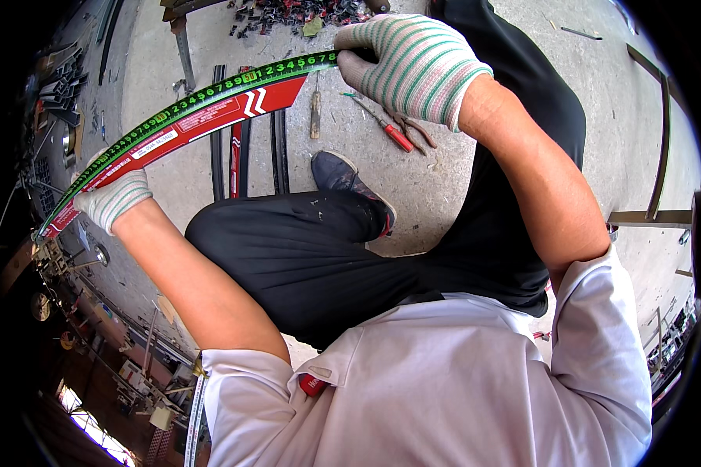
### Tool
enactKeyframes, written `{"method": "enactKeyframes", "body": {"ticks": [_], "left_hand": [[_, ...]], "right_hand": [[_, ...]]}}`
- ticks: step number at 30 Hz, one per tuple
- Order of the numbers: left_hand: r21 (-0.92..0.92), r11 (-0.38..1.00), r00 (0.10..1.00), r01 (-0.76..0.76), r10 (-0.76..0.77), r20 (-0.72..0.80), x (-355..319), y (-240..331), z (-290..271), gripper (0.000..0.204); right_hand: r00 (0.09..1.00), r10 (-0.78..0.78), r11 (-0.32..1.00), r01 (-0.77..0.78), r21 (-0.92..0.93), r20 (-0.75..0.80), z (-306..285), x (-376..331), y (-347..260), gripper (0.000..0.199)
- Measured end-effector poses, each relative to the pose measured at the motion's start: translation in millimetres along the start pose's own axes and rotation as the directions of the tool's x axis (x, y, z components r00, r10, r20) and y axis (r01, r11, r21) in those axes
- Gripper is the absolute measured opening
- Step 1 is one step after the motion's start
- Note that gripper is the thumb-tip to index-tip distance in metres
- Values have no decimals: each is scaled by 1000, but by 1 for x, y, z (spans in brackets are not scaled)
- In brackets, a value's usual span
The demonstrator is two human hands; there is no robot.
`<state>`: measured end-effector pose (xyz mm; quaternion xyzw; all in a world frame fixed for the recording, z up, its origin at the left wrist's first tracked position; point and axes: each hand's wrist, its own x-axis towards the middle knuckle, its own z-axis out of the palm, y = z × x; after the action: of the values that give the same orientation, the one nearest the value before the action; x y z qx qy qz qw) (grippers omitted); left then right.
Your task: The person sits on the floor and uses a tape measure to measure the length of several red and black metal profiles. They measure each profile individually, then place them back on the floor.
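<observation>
A green tape measure blade with black markings stretches along a long strip with a red printed face. My left hand, in a white knitted glove with green stripes, is closed around the strip and the blade toward the far left. My right hand, gloved alike, pinches the blade at its right side, just beyond the strip's slanted end. The fingertips are partly hidden by the glove's back. The blade lies along the strip's upper edge. Whatever lies past my left hand is small and dark.
On the concrete floor lie a red-handled screwdriver, pliers and a narrow tool with a worn handle. Dark strips lie beyond my bent left knee. Black and red scraps are heaped at the top. A metal frame stands right.
</observation>
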<state>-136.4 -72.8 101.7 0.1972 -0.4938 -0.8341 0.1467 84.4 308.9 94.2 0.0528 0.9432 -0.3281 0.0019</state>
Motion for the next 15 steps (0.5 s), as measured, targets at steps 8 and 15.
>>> {"method": "enactKeyframes", "body": {"ticks": [8,15], "left_hand": [[47,999,999,-17,18,-27,-8,5,2,36],[51,998,999,-26,27,-22,-3,-1,1,42]], "right_hand": [[1000,-13,1000,13,15,-9,0,0,-1,32],[1000,12,1000,-12,-8,-7,0,1,-1,32]]}}
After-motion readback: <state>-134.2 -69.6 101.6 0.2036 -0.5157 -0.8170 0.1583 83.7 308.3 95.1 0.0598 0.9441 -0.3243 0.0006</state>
